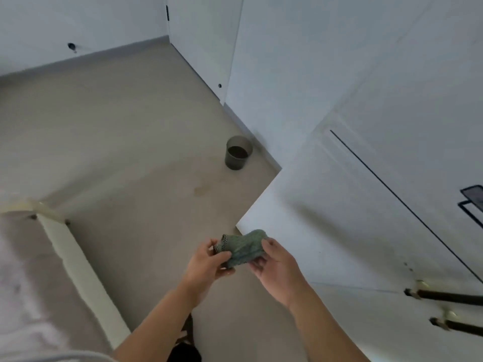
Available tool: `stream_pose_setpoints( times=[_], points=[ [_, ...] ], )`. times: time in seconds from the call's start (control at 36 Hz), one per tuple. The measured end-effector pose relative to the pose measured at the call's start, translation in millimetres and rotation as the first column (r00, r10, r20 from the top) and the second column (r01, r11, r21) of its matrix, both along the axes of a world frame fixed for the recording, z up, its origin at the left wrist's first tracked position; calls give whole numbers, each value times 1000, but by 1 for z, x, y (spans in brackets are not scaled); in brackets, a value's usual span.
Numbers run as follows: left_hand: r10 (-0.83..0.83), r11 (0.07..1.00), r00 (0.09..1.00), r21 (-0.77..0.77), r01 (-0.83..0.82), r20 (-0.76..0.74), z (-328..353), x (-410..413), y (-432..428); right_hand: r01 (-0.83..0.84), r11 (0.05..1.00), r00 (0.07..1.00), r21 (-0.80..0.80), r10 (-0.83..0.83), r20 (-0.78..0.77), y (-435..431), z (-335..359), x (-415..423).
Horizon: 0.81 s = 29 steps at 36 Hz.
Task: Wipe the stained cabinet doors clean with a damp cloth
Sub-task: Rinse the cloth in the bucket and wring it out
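A folded green cloth (244, 247) with a patterned edge hangs in front of me, low in the middle of the view. My left hand (209, 262) pinches its left end between thumb and fingers. My right hand (274, 262) grips its right end, fingers curled under it. White cabinet doors (352, 205) fill the right side, just right of my hands. Small dark specks (407, 266) mark the door near two dark bar handles (449, 296).
A small grey bin (238, 152) stands on the beige floor (130, 152) against the cabinet base. A bed with a cream frame (65, 246) fills the lower left. White walls close the far side. A dark framed thing (473, 202) shows at the right edge.
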<state>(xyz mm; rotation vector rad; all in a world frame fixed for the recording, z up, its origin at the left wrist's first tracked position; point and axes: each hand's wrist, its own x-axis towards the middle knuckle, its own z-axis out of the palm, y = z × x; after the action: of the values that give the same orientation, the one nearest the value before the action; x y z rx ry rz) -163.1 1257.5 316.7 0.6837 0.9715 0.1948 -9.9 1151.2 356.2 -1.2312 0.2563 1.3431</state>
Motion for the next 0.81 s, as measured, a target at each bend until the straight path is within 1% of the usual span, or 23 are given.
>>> stream_pose_setpoints(
  times=[0.08,0.14,0.19,0.25,0.31,0.39,0.53,0.58,0.67,0.81],
  points=[
    [-18,1000,998,-21,19,54,12,9,47,51,998,999,28,-51,5,31,8,13],
    [-13,999,995,-44,18,96,16,20,84,30,999,999,34,-31,23,61,8,25],
    [-29,997,993,-70,37,111,12,35,120,16,1000,997,-16,-15,71,98,-1,42],
    [-68,994,994,-81,75,85,8,52,154,18,997,993,-76,-9,118,135,-13,59],
    [-99,990,993,-89,105,70,7,67,183,23,995,989,-98,-8,146,169,-24,73],
    [-117,992,993,-37,117,0,1,96,239,3,993,989,-116,14,150,233,-41,99],
    [-35,997,995,59,41,-93,9,136,323,-17,994,995,-107,28,101,329,-41,134],
    [-53,995,992,82,63,-113,18,153,357,4,995,996,-105,6,91,362,-28,148],
    [-70,993,993,89,78,-97,27,176,401,55,995,995,-84,-48,85,396,-15,171],
    [-214,967,971,117,226,-108,13,224,466,155,982,988,-105,-153,31,437,-20,209]
  ],
)
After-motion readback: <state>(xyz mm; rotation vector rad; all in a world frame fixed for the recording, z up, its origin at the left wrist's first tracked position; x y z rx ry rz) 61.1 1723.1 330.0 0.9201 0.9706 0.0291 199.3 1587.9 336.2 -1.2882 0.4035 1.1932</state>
